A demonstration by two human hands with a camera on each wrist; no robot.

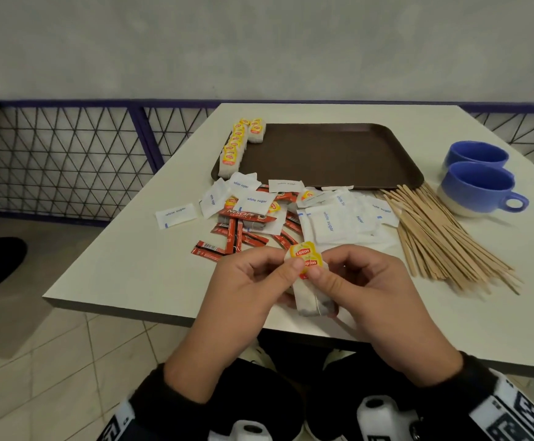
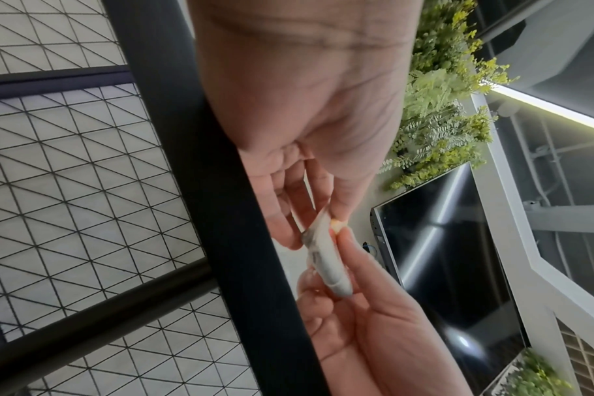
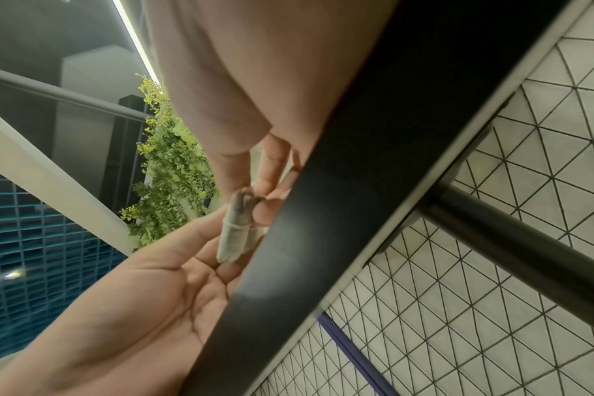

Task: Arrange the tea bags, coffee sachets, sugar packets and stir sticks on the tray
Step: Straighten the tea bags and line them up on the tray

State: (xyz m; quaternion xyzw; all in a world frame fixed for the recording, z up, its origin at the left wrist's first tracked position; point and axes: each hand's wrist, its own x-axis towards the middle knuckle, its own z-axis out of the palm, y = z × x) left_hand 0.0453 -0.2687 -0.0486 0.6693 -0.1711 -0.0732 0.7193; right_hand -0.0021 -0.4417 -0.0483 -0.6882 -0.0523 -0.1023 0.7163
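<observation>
Nearest, the left hand [image 1: 246, 281] and right hand [image 1: 364, 281] both pinched 2 tea bags [image 1: 310, 288] by their tags above the table edge. Likely light, soft and tearable; best gripped there. Farther left, tea bags lined the tray [image 1: 338, 154].

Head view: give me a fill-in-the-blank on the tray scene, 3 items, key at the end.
1. Both hands, left hand and right hand, pinch a pair of ____ bags by their yellow tags.
2. A row of tea bags lies along the ____ edge of the brown tray.
3. The two blue cups stand on the table, to the ____ of the tray.

Missing words: tea; left; right
</observation>
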